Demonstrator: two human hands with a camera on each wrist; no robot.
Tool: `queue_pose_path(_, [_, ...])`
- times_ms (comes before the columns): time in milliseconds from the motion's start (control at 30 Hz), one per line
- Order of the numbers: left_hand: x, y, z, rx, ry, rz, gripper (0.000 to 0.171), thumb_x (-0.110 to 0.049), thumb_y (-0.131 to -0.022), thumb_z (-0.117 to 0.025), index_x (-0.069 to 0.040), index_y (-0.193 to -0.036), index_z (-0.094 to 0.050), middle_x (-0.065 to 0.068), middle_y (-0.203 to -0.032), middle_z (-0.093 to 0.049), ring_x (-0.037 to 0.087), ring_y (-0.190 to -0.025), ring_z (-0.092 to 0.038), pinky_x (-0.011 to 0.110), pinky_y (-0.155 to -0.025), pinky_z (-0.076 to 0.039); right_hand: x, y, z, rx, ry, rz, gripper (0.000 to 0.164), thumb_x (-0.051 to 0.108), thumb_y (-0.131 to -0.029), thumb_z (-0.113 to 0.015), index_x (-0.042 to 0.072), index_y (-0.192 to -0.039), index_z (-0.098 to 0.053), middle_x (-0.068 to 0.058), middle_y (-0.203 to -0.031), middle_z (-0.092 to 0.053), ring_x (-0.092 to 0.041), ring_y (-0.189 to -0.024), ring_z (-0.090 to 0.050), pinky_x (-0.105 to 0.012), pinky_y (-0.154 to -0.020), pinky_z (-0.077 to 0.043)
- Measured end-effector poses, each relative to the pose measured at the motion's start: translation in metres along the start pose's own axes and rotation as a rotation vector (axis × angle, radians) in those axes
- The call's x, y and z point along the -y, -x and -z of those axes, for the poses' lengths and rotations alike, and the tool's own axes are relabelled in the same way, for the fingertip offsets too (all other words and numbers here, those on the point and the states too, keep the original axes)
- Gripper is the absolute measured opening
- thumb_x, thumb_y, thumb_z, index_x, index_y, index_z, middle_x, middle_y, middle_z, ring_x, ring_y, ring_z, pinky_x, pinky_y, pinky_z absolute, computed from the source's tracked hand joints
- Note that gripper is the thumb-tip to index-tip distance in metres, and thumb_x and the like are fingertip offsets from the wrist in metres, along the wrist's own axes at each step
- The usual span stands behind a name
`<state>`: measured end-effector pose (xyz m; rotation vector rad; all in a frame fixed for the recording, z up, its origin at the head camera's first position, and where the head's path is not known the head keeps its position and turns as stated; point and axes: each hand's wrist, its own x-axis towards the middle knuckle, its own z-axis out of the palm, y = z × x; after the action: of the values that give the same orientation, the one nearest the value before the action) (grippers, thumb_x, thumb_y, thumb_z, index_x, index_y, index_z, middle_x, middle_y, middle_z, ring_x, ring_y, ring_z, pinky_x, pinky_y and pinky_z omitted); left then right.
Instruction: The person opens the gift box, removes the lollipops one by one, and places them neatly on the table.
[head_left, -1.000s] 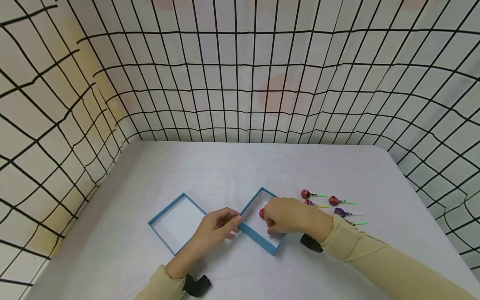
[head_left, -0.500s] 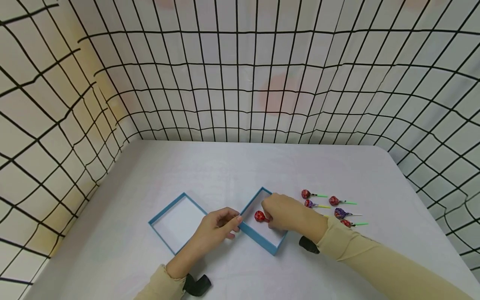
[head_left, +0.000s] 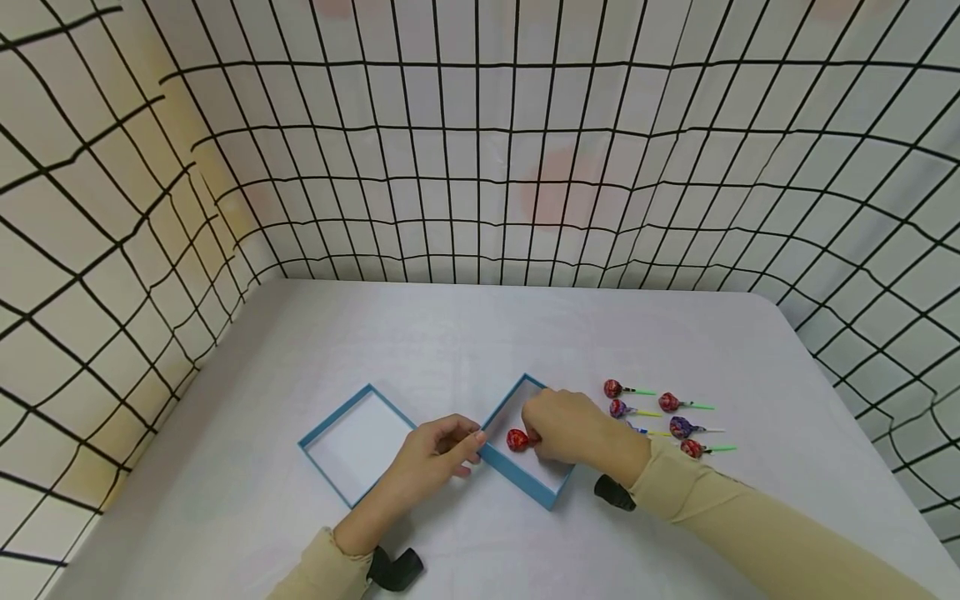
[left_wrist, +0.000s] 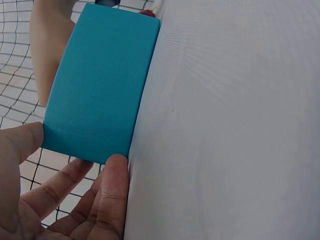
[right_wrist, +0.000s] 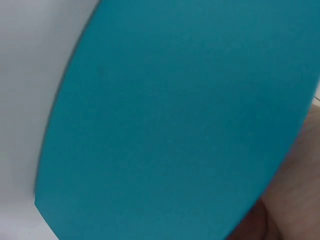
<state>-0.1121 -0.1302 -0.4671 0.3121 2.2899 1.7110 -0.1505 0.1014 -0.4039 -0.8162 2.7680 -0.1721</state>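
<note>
An open blue box [head_left: 517,477] with a white inside stands mid-table. My left hand [head_left: 431,454] grips its left corner; in the left wrist view the thumb and fingers lie on either side of the teal wall [left_wrist: 100,85]. Inside the box is a lollipop [head_left: 517,440] with a red wrapper. My right hand [head_left: 566,425] reaches in over the right wall and pinches it by the stick end, the fingertips being hidden. The box's outer wall [right_wrist: 175,120] fills most of the right wrist view, with part of the right hand [right_wrist: 295,185] behind it.
A second shallow blue tray or lid [head_left: 333,412], white inside, lies to the left, partly behind my left hand. Several lollipops lie right of the box, among them a red one [head_left: 669,402] and a purple one [head_left: 681,427]. Black netting [head_left: 472,150] surrounds the table.
My right hand has shifted slightly left within the box. The red lollipop's head has moved a little left and nearer to me, and shows more fully. My left hand has stayed put.
</note>
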Motion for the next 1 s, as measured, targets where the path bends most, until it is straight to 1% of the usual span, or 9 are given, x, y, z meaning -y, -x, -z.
queue_pose_path(200, [0.0,-0.001,0.001,-0.002,-0.001,-0.003,0.032,-0.032,-0.107,-0.069,-0.004,-0.12,-0.073,0.014,-0.1,-0.079,0.019,-0.086,-0.076,0.026,-0.072,-0.067,0.0,0.003,0.007,-0.021,0.014,0.017,0.027,0.01,-0.088,-0.084,0.017,-0.072,-0.063,0.006,-0.069,-0.059,-0.013,-0.066,-0.054,-0.028,-0.054,-0.046])
queue_pose_path(333, [0.0,-0.001,0.001,-0.003,-0.004,-0.005,0.032,-0.033,-0.107,-0.069,-0.004,-0.12,-0.074,0.013,-0.1,-0.079,0.019,-0.086,-0.076,0.026,-0.072,-0.067,-0.003,0.005,0.014,-0.03,-0.024,0.006,0.025,0.013,-0.09,-0.085,0.018,-0.075,-0.065,0.006,-0.071,-0.059,-0.013,-0.067,-0.054,-0.027,-0.055,-0.044])
queue_pose_path(467, [-0.001,-0.001,0.0,-0.007,-0.002,0.004,0.031,-0.032,-0.107,-0.07,-0.004,-0.12,-0.074,0.013,-0.099,-0.079,0.019,-0.086,-0.076,0.026,-0.072,-0.067,-0.008,0.011,0.022,-0.043,-0.071,0.011,0.024,0.013,-0.09,-0.085,0.019,-0.077,-0.065,0.007,-0.072,-0.059,-0.012,-0.067,-0.053,-0.025,-0.055,-0.042])
queue_pose_path(667, [-0.001,-0.001,0.0,-0.004,0.004,0.002,0.032,-0.031,-0.107,-0.07,-0.002,-0.121,-0.073,0.013,-0.101,-0.079,0.019,-0.088,-0.076,0.027,-0.073,-0.067,-0.02,0.025,0.038,-0.084,-0.152,0.031,0.021,0.01,-0.089,-0.082,0.022,-0.081,-0.067,0.01,-0.073,-0.059,-0.008,-0.069,-0.053,-0.023,-0.057,-0.044])
queue_pose_path(767, [-0.001,-0.001,0.001,0.001,0.01,-0.003,0.034,-0.032,-0.107,-0.069,-0.002,-0.122,-0.073,0.014,-0.101,-0.078,0.019,-0.089,-0.076,0.027,-0.073,-0.067,-0.029,0.035,0.044,-0.099,-0.186,0.024,0.019,0.01,-0.088,-0.081,0.023,-0.083,-0.069,0.011,-0.075,-0.06,-0.008,-0.071,-0.053,-0.023,-0.058,-0.044])
queue_pose_path(1000, [0.001,0.0,0.001,0.005,0.002,-0.004,0.035,-0.034,-0.107,-0.069,-0.002,-0.122,-0.073,0.012,-0.101,-0.078,0.019,-0.087,-0.076,0.026,-0.073,-0.067,-0.055,0.059,0.053,-0.123,-0.214,0.025,0.014,0.014,-0.092,-0.081,0.024,-0.088,-0.073,0.012,-0.08,-0.064,-0.006,-0.077,-0.057,-0.022,-0.064,-0.051])
